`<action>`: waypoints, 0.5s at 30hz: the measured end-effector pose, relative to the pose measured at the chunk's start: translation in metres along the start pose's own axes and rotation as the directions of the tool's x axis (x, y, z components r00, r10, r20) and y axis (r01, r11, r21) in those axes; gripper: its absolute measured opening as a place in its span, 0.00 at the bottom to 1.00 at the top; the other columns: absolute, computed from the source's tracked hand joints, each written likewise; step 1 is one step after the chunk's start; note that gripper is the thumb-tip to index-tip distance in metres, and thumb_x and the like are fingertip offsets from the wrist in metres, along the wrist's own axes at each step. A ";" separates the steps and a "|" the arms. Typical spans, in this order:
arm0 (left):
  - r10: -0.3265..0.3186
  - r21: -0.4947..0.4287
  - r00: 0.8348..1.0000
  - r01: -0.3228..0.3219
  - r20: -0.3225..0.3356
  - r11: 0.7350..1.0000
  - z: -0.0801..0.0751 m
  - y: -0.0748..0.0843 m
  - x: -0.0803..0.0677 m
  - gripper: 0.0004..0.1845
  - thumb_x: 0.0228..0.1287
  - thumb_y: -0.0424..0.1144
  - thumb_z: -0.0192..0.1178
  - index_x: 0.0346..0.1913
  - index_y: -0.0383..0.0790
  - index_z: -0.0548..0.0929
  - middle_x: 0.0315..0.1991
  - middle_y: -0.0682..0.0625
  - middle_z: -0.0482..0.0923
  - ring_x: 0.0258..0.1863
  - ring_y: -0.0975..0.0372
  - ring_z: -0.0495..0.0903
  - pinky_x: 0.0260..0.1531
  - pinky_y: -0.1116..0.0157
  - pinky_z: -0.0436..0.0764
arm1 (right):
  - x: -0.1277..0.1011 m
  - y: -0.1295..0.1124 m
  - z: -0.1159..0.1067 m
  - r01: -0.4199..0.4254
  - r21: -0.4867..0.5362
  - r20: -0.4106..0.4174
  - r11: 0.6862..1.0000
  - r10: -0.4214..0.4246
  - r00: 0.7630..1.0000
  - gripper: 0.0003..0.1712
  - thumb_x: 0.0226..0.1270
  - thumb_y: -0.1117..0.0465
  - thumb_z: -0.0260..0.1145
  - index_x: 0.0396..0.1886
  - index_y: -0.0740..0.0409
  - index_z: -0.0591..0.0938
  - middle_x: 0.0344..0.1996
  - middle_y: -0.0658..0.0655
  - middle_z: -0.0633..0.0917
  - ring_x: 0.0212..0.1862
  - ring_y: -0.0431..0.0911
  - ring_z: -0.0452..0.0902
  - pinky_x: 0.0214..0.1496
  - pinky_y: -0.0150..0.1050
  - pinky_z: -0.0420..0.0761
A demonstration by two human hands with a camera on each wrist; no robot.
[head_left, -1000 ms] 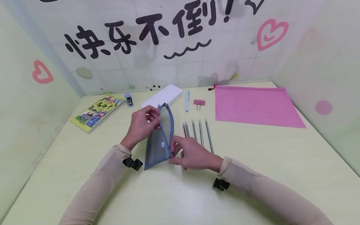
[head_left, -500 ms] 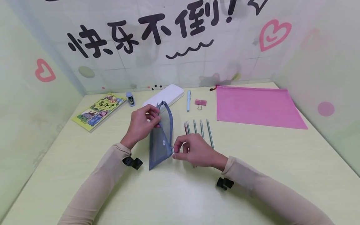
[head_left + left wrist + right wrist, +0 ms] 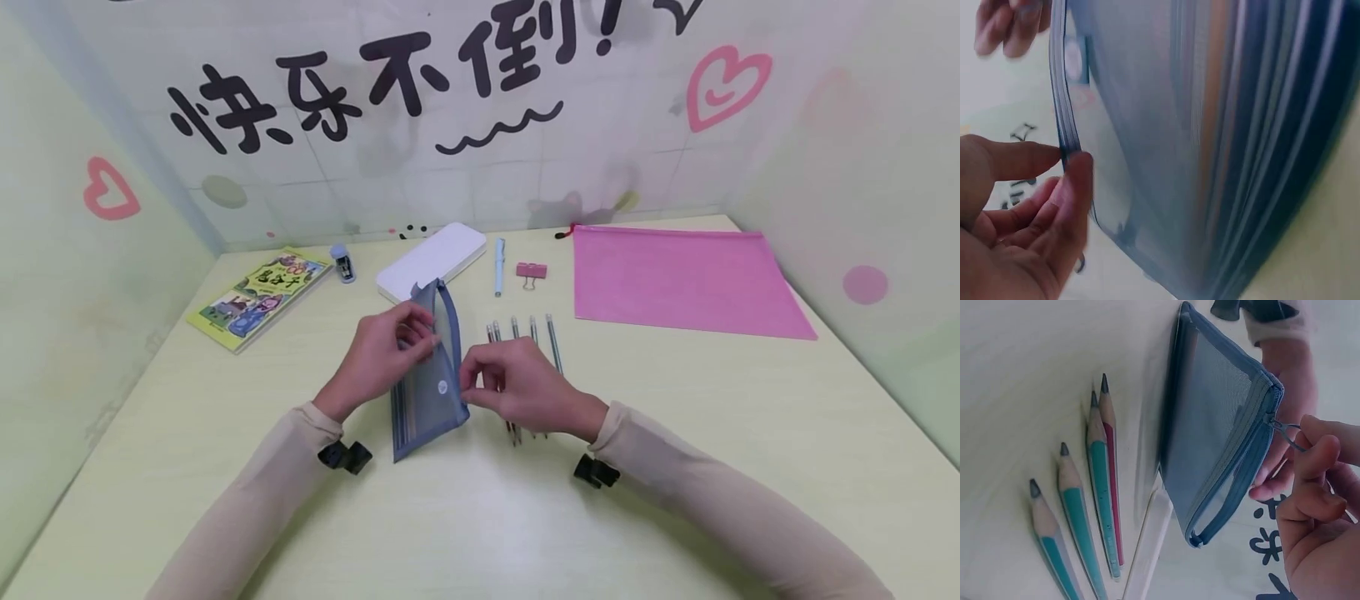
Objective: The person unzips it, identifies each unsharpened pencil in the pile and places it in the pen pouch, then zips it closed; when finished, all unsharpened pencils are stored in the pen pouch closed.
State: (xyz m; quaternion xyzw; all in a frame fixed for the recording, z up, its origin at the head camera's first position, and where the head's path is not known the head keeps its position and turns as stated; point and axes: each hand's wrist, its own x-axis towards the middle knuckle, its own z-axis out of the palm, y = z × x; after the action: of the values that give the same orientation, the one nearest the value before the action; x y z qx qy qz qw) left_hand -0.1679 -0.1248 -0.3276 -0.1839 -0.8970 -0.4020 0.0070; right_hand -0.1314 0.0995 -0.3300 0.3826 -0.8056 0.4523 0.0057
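Note:
A blue-grey mesh zip pouch (image 3: 429,408) stands on edge between both hands, with long straight stripes showing along its lower side. My left hand (image 3: 382,354) pinches its zipped edge between thumb and finger, seen closely in the left wrist view. My right hand (image 3: 521,385) pinches the cord loop (image 3: 1289,434) on the zip slider (image 3: 1270,419), near the pouch's near corner. Beyond the slider, the zip gapes toward the far end. Several pencils (image 3: 552,337), green ones and a red one, lie partly hidden under the right hand.
Behind the pouch lies a white case (image 3: 435,254), with a light blue pen (image 3: 499,267) and a pink binder clip (image 3: 531,271) beside it. A pink folder (image 3: 686,279) is at the back right. A comic book (image 3: 258,300) and a small blue-capped bottle (image 3: 342,263) sit back left.
My right hand has shifted slightly away along the zip from the near corner, and the pouch's opening looks narrower. The left hand has dropped a little along the edge.

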 end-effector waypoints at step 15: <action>0.461 0.729 0.887 -0.300 -0.024 0.616 0.033 0.025 -0.078 0.20 0.55 0.56 0.72 0.30 0.43 0.81 0.20 0.55 0.77 0.16 0.65 0.75 0.12 0.74 0.71 | 0.004 -0.007 0.006 -0.018 0.056 -0.055 0.998 0.021 0.998 0.07 0.56 0.69 0.76 0.29 0.57 0.85 0.17 0.49 0.79 0.16 0.32 0.63 0.19 0.27 0.65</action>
State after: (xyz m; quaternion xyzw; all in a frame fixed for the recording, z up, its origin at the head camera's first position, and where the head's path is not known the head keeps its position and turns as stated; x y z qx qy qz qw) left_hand -0.0826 -0.1106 -0.3446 -0.3104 -0.9147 -0.0330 0.2568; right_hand -0.1279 0.0910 -0.3267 0.3620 -0.7960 0.4850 0.0128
